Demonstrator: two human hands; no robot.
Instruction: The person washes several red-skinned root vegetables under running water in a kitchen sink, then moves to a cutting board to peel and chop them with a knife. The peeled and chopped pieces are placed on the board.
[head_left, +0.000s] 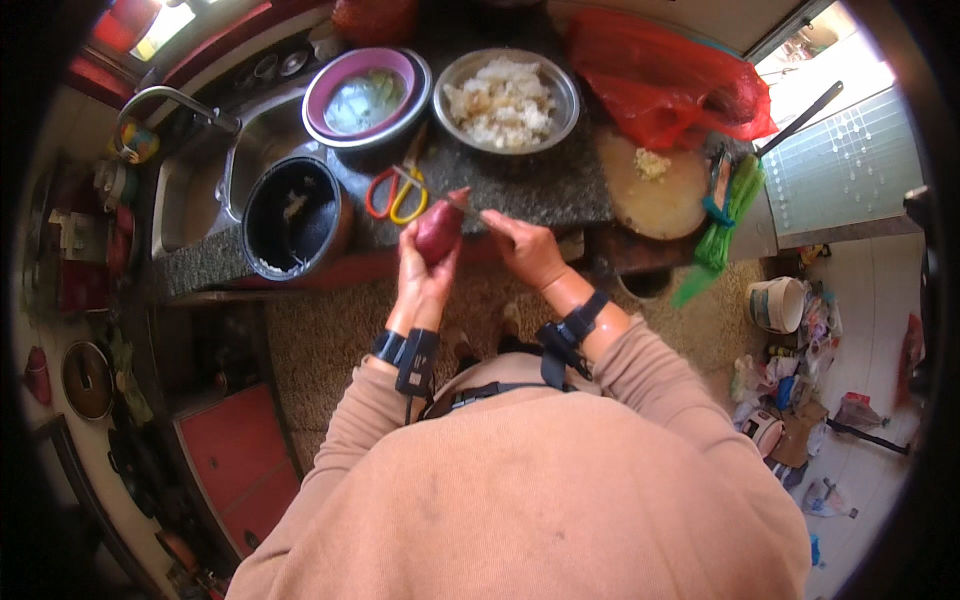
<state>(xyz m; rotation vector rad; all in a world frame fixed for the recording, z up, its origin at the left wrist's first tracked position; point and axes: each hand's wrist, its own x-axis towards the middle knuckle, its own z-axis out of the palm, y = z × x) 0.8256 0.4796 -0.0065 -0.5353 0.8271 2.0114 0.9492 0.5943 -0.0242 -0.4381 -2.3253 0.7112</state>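
My left hand (426, 271) grips a purple-red root vegetable (439, 231) from below; it looks like a sweet potato, its narrow tip pointing up and away from me. In my right hand (531, 251) is a slim metal blade (472, 213), which meets the vegetable near its tip; the handle is hidden by my fingers. Both hands are just in front of the counter edge. Beyond the vegetable lie scissors (409, 202) with one red and one yellow handle loop. A dark inner pot (289, 217) with whitish residue stands left of my left hand.
At the back are a metal bowl of cooked rice (499, 105) and a pink basin (330, 105) nested in a metal one. A steel sink (191, 199) lies left. To the right, a round cutting board (652, 202) bears minced garlic (651, 163), with a red plastic bag (667, 82) behind.
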